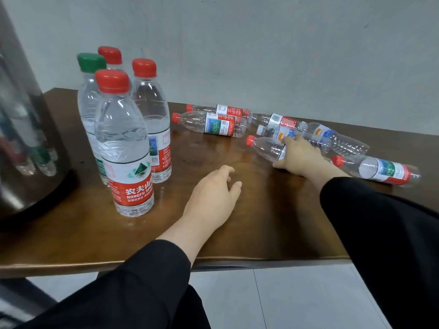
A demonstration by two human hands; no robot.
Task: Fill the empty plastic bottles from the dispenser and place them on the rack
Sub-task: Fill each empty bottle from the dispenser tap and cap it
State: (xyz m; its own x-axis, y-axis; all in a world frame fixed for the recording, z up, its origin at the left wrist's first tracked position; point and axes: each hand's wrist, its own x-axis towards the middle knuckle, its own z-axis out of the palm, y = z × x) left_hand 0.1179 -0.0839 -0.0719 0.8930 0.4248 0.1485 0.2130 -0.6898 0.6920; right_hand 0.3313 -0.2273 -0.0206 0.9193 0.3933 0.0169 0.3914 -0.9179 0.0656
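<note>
Four full bottles point(123, 143) upright on worktop point(213, 233), right hand point(300, 156) gripping empty bottle point(266, 148), left hand point(213, 193) loose, fingers relaxed

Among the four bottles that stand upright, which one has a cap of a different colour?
The green-capped bottle, at the left of the group beside the metal dispenser. The other three upright bottles have red caps.
</note>
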